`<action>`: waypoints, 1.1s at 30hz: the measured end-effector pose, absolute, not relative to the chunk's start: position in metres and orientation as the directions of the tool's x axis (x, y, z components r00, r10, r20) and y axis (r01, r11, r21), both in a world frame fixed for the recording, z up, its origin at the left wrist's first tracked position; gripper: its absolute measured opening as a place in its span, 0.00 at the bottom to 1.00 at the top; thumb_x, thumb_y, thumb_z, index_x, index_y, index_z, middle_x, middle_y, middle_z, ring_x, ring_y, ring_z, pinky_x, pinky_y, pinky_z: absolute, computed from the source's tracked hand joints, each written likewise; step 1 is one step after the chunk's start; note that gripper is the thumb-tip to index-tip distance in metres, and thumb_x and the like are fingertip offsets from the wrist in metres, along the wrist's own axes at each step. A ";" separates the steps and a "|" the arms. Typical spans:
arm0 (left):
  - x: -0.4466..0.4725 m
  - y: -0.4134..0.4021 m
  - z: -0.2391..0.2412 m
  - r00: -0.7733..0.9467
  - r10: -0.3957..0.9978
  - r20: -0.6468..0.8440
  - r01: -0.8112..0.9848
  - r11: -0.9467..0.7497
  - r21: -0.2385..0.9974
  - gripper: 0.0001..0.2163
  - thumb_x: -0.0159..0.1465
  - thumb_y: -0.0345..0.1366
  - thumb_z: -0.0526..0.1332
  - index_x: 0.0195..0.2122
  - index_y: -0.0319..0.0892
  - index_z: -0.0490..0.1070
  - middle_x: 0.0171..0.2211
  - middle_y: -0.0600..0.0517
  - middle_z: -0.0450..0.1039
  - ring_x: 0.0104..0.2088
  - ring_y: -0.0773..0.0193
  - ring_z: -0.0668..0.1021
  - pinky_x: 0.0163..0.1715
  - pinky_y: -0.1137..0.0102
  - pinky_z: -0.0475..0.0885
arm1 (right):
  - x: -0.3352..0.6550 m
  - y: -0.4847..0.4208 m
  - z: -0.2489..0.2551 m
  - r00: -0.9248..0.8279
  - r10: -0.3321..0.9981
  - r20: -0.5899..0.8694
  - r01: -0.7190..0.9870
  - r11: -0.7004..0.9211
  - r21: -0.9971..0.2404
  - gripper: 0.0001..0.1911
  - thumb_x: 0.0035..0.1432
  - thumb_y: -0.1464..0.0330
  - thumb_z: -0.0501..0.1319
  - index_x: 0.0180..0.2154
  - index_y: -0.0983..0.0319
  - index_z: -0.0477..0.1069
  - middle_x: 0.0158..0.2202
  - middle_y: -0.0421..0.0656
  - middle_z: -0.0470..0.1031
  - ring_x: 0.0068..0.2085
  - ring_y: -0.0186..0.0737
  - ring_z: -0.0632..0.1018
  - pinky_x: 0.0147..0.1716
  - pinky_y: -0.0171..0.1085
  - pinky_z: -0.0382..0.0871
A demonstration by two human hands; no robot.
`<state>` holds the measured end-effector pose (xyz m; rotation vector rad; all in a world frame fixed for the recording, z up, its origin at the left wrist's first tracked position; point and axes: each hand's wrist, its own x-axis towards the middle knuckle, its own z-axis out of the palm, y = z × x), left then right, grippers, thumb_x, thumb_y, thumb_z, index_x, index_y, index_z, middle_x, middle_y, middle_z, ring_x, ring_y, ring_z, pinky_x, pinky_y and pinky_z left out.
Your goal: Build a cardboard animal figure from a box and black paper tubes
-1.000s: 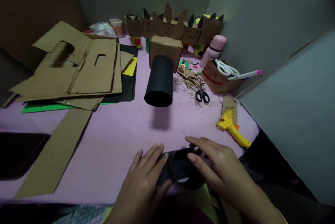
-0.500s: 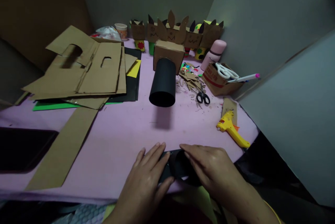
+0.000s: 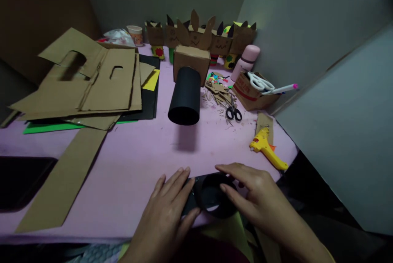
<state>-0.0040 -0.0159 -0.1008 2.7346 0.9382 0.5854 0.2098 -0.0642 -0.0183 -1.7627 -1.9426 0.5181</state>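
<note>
A sheet of black paper [image 3: 192, 203], curled into a loop at its right end, lies at the table's front edge. My left hand [image 3: 167, 201] presses flat on the paper's left part, fingers stretched out. Around the right side of the curl [image 3: 211, 207] bends my right hand [image 3: 248, 187], its thumb over the opening and its other fingers at the far and outer side. Shiny specks show on the paper beside my left fingertips. Farther back stands a cardboard box figure with leaf-shaped ears [image 3: 192, 57] and a black paper tube [image 3: 185, 95] pointing toward me.
Cut cardboard [image 3: 110, 87] is piled at left, beside a cardboard strip [image 3: 66, 177] and a dark tablet-like object [image 3: 23, 181]. At right are a yellow glue gun [image 3: 268, 148], black-handled scissors [image 3: 233, 113], a small box [image 3: 253, 95] with white scissors, and a pink bottle [image 3: 245, 62].
My right hand has shifted slightly and its thumb and fingers have spread apart, showing more of the curl's opening. My left hand stays flat on the paper. The whole view has shifted a little.
</note>
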 end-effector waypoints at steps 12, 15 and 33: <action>-0.005 -0.015 -0.102 0.740 0.597 0.311 0.541 -0.802 0.252 0.22 0.61 0.36 0.59 0.56 0.39 0.64 0.58 0.38 0.67 0.55 0.44 0.72 0.47 0.42 0.72 | 0.188 -0.043 -0.011 -0.109 0.987 -0.116 0.950 0.069 -0.304 0.13 0.52 0.79 0.55 0.36 0.63 0.75 0.37 0.50 0.82 0.36 0.55 0.82 0.33 0.47 0.76; -0.005 -0.015 -0.101 0.740 0.591 0.320 0.537 -0.806 0.247 0.21 0.61 0.35 0.59 0.56 0.38 0.64 0.57 0.37 0.68 0.55 0.44 0.73 0.47 0.43 0.73 | 0.193 -0.047 -0.012 -0.094 0.995 0.043 0.897 0.103 -0.430 0.15 0.59 0.74 0.53 0.44 0.64 0.74 0.40 0.50 0.81 0.38 0.52 0.82 0.35 0.48 0.76; -0.010 -0.036 -0.091 0.692 0.685 0.228 0.363 -0.603 0.710 0.43 0.60 0.32 0.58 0.68 0.43 0.26 0.68 0.38 0.42 0.63 0.41 0.59 0.53 0.47 0.69 | 0.180 -0.093 -0.093 0.231 0.937 0.262 0.219 0.212 -0.952 0.32 0.66 0.51 0.40 0.67 0.51 0.37 0.69 0.43 0.47 0.67 0.51 0.53 0.62 0.55 0.56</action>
